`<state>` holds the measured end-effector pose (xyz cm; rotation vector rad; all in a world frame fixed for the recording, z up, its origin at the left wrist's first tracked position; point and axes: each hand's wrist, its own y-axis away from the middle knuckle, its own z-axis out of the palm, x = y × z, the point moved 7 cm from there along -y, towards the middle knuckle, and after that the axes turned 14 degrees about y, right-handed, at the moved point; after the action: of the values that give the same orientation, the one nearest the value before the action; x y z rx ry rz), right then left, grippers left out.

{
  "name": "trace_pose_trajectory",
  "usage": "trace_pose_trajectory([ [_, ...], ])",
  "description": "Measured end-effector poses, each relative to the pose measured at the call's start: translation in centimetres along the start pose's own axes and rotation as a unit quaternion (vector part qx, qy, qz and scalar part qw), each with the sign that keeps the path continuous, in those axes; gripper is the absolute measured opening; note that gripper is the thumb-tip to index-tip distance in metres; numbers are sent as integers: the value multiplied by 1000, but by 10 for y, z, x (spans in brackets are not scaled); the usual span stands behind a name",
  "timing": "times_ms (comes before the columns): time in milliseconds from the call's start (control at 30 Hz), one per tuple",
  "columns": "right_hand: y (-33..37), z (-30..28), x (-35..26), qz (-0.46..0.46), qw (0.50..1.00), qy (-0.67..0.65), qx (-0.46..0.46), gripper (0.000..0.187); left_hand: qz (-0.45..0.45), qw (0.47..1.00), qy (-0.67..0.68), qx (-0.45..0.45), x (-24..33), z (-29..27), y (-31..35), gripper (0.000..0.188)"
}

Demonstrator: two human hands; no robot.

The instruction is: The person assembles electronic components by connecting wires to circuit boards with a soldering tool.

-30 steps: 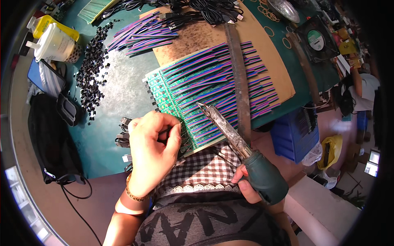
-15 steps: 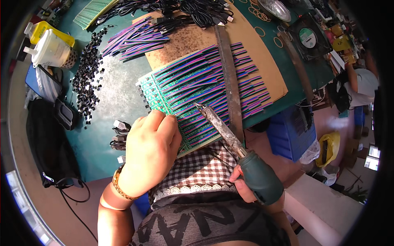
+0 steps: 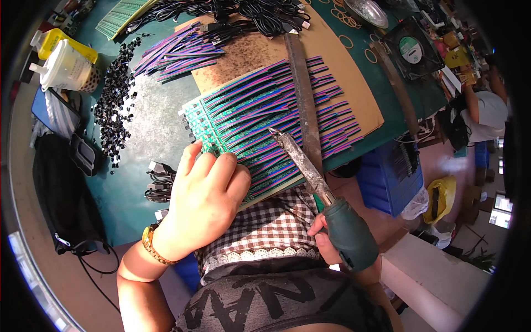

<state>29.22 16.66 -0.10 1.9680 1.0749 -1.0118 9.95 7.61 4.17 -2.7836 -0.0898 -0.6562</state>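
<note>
My left hand (image 3: pixel 207 191) rests over the near left part of a panel of green circuit boards (image 3: pixel 200 119). Its fingers curl down, the index reaching toward the panel's edge, and the fingertips are partly hidden, as is anything pinched there. Rows of blue, pink and black ribbon wires (image 3: pixel 251 119) run rightward from the boards. A long, worn metal bar (image 3: pixel 303 97) lies across these wires. My right hand (image 3: pixel 326 246) is wrapped round the dark green handle of a soldering iron (image 3: pixel 307 171), whose tip points up-left above the wires, apart from the left hand.
Loose small black connectors (image 3: pixel 113 105) lie in a heap at left, near a lidded drink cup (image 3: pixel 69 66) and a yellow bottle (image 3: pixel 66 44). Loose ribbon wires (image 3: pixel 177 52) and black cables (image 3: pixel 265 14) lie behind. A fan (image 3: pixel 412 50) stands far right, a blue bin (image 3: pixel 387 180) below the table.
My left hand has shifted slightly, its index finger now stretched farther toward the panel's left edge. The soldering iron's tip has moved a little up and right, away from the left hand.
</note>
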Motion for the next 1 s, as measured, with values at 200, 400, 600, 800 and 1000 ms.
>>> trace_pose_trajectory([
  [200, -1, 3, 4, -150, 986, -17, 78, 29, 6, 999, 4, 39, -7, -4, 3, 13],
  [400, 8, 6, 21, -72, 990, -89, 84, 34, -135, 979, 49, 141, -21, -12, 13, 14],
  [600, 2, 5, 9, -45, 993, -83, 75, 32, -221, 946, 173, 164, -33, -6, 17, 11],
  [800, -6, -5, -26, 4, 995, -77, 59, 29, -257, 925, 210, 188, -38, -3, 20, 9],
  [1000, -4, -3, -17, -46, 995, 84, 19, 30, -291, 913, 227, 174, -38, -3, 23, 11],
])
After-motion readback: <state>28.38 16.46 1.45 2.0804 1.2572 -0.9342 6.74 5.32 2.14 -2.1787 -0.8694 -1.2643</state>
